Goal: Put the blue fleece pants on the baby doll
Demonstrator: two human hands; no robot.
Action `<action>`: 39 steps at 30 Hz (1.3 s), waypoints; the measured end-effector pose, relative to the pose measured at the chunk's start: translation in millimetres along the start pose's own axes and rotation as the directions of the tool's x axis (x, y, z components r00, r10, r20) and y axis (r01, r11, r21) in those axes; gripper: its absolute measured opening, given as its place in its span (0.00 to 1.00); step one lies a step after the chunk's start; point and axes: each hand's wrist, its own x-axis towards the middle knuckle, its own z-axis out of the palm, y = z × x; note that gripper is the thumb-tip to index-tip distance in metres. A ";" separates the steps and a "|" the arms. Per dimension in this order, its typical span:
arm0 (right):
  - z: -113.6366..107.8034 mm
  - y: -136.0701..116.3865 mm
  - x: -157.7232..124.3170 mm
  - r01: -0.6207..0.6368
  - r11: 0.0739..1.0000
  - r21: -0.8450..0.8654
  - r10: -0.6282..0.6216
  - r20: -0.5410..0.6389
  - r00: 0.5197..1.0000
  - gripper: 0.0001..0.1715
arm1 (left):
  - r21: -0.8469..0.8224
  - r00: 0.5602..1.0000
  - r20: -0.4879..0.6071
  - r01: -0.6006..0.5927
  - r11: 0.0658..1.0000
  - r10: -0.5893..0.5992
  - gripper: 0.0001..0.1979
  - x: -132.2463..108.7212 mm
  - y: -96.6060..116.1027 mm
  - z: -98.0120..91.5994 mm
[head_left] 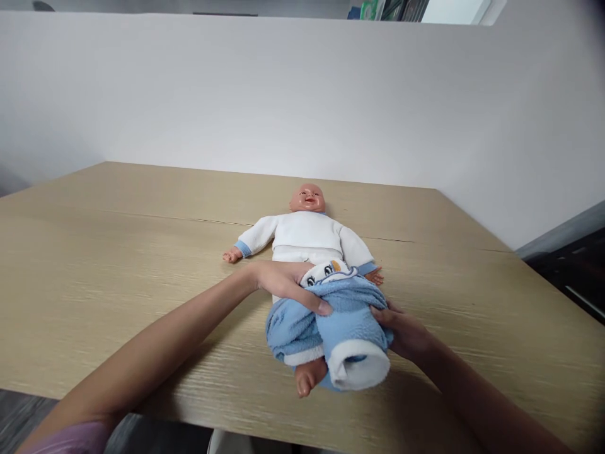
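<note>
A baby doll (307,230) in a white top with blue cuffs lies on its back, head pointing away from me. Blue fleecy trousers (350,315) with white cuffs and an embroidered face at the top are partly on its legs. One doll foot (309,376) sticks out of the left trouser leg; the right cuff shows an open end with no foot visible. My left hand (293,284) grips the trousers near the waist, thumb on top and fingers tucked behind the cloth. At the right side, my right hand (401,328) pinches the right trouser leg, its fingers partly hidden.
The doll rests on a wide wooden table (118,252) with seams across its top. A white partition (265,94) rises behind the table. A dark object (571,265) stands beyond the right edge. A white item (229,441) shows below the front edge.
</note>
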 end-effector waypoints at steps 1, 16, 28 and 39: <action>2.2 -0.8 0.7 -0.007 0.999 0.033 0.007 -0.005 1.000 0.37 | -0.008 1.000 -0.016 -0.006 1.000 0.006 0.24 0.0 -0.1 0.6; -0.1 -13.1 0.5 0.027 0.990 -0.136 0.036 0.444 0.895 0.59 | -0.144 0.998 0.061 -0.023 0.989 0.033 0.28 3.9 -11.6 2.3; 0.6 -7.3 2.1 0.097 0.986 -0.134 -0.041 0.370 0.928 0.59 | -0.042 0.997 -0.080 -0.002 0.999 -0.001 0.25 5.1 -6.9 5.0; 1.4 -14.1 -6.0 0.144 0.958 -0.247 -0.107 0.160 0.981 0.38 | -0.224 0.997 0.078 0.028 0.974 -0.011 0.28 1.4 -4.7 6.7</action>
